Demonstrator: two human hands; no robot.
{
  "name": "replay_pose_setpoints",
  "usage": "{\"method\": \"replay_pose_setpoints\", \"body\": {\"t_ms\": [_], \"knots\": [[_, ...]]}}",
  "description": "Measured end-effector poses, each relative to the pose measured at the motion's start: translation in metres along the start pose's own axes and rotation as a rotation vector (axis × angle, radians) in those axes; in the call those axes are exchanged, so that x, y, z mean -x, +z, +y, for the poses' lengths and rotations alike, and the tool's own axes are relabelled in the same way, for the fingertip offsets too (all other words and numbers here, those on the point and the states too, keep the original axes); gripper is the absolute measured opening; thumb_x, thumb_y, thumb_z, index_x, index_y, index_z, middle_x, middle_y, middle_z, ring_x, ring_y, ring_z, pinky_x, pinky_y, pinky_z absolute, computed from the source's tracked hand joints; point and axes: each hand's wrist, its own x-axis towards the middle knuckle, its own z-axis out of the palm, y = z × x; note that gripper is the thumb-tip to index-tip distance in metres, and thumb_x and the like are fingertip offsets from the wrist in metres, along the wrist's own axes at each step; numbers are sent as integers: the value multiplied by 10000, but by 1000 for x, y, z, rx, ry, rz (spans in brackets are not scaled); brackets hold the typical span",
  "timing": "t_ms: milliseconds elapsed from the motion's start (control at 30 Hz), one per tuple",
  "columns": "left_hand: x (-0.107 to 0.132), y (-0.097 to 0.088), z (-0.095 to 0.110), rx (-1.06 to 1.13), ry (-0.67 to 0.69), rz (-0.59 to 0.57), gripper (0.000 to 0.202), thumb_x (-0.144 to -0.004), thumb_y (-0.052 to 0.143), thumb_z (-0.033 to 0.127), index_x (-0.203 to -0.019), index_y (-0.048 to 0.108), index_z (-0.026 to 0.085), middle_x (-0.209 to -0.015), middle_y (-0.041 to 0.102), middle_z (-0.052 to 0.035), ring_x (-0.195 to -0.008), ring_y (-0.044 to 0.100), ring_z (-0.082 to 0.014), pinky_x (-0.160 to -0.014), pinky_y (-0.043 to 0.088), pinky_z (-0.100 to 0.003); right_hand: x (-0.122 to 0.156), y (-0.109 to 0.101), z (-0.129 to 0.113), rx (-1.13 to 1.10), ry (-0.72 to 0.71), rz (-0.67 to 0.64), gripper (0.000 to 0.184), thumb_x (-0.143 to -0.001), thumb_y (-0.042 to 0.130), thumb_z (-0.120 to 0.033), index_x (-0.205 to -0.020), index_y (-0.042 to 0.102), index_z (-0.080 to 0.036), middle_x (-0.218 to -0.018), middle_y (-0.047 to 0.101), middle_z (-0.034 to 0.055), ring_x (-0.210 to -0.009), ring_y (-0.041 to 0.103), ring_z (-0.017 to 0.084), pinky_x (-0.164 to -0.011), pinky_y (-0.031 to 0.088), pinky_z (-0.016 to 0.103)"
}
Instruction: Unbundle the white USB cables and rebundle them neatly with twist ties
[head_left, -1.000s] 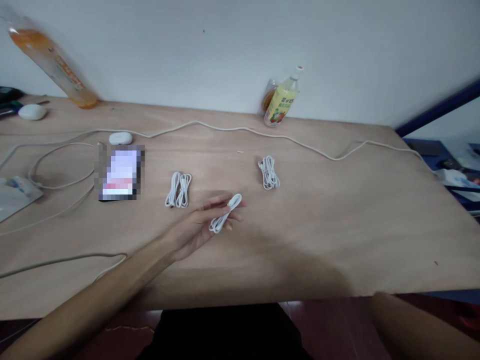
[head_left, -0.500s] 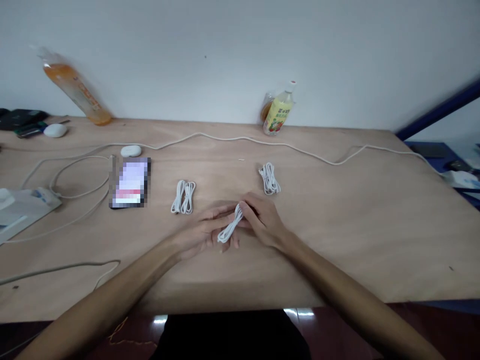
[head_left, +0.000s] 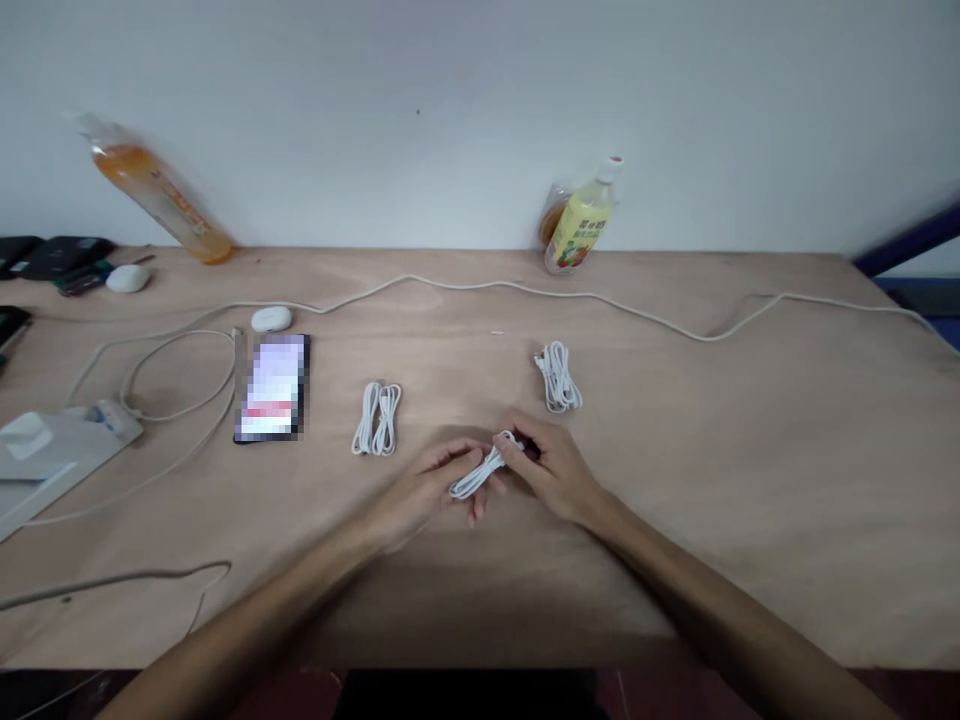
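Both my hands meet over the middle of the wooden table (head_left: 750, 440). My left hand (head_left: 424, 490) has its fingers closed round one end of a bundled white cable (head_left: 480, 473). My right hand (head_left: 551, 468) pinches the other end of the same cable. A second coiled white cable (head_left: 377, 418) lies on the table to the left of my hands. A third coiled white cable (head_left: 559, 376) lies just beyond my right hand.
A phone (head_left: 272, 388) lies left of the cables, with a small white case (head_left: 271, 318) behind it. A long white cord (head_left: 615, 305) runs across the table. A yellow bottle (head_left: 583, 218) and an orange bottle (head_left: 161, 195) stand by the wall. A white power strip (head_left: 52, 445) sits at the left.
One second ago only my left hand held the bundled cable. My right hand came in from the lower right and took hold of its far end. The view shifted slightly.
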Motion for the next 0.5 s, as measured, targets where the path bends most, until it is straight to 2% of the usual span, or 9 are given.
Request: {"method": "replay_pose_setpoints", "body": {"t_ms": [100, 233, 400, 500], "knots": [[3, 4, 2, 1, -52, 10, 361, -947, 820, 507, -982, 752, 154, -901, 737, -54, -682, 641, -134, -616, 492, -263, 1, -1, 0, -16, 19, -2, 411, -1061, 573, -486, -737, 528, -237, -667, 493, -35, -612, 420, 150, -591, 335, 305], [5, 4, 2, -8, -52, 18, 393, -948, 812, 539, -1026, 740, 160, -879, 728, -43, -664, 641, -130, -606, 489, -263, 2, -2, 2, -24, 32, -5, 382, -1060, 590, -463, -756, 556, -235, -694, 521, -27, -639, 453, 158, -611, 355, 308], [3, 0, 0, -57, 23, -15, 485, -941, 836, 494, -1268, 673, 174, -879, 733, -26, -685, 685, -154, -649, 549, -299, 0, -3, 1, -72, 45, 22, 217, -1051, 608, -406, -926, 659, -237, -764, 587, -21, -700, 533, 172, -662, 406, 310], [2, 2, 0, -104, 71, 21, 496, -911, 873, 441, -1266, 655, 171, -889, 749, -31, -698, 705, -159, -675, 579, -310, -2, -3, 2, -61, 14, 25, 198, -1050, 604, -370, -920, 667, -234, -768, 592, -18, -718, 543, 173, -690, 406, 314]]}}
